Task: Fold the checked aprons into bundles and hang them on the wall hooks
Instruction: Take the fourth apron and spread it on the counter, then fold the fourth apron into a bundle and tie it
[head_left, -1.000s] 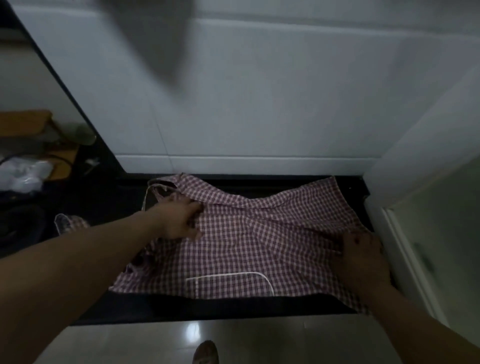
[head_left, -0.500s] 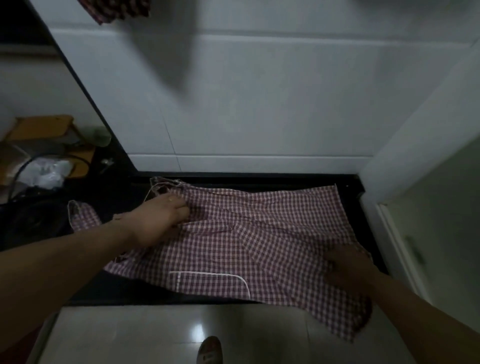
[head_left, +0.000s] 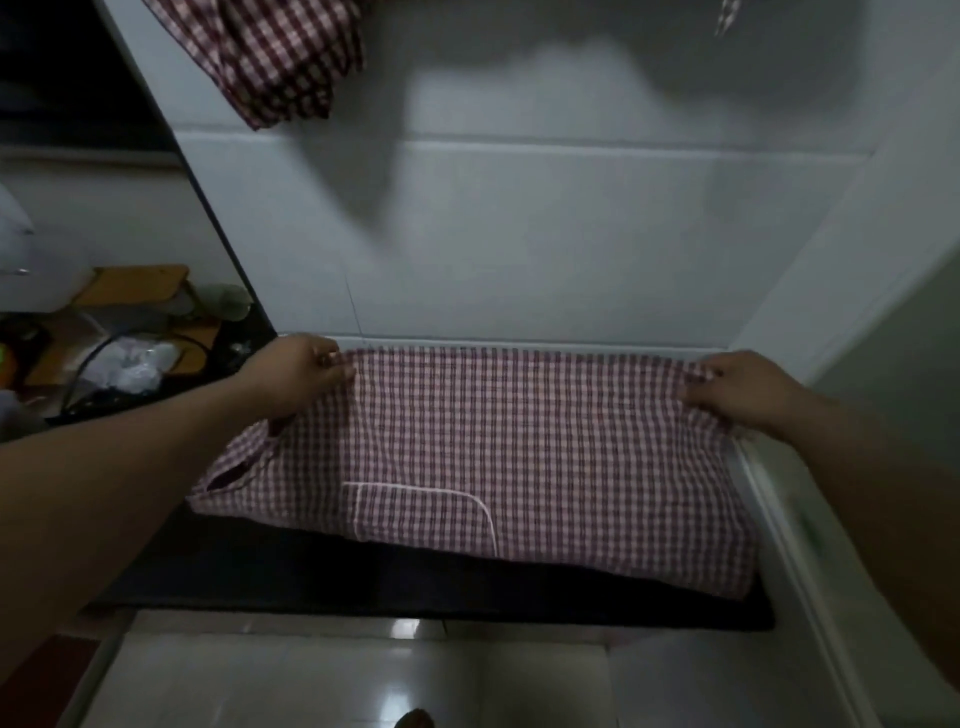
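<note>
Both arms outstretched: left hand (head_left: 301, 375) and right hand (head_left: 740, 387) each grip pinching the checked apron (head_left: 498, 457) far edge

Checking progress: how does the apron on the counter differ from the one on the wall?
The counter apron lies spread flat, left hand and right hand pinching its far edge; the wall apron hangs bunched, untouched. The counter apron shows a white-piped pocket; the wall apron shows none. Both are red-checked.
</note>
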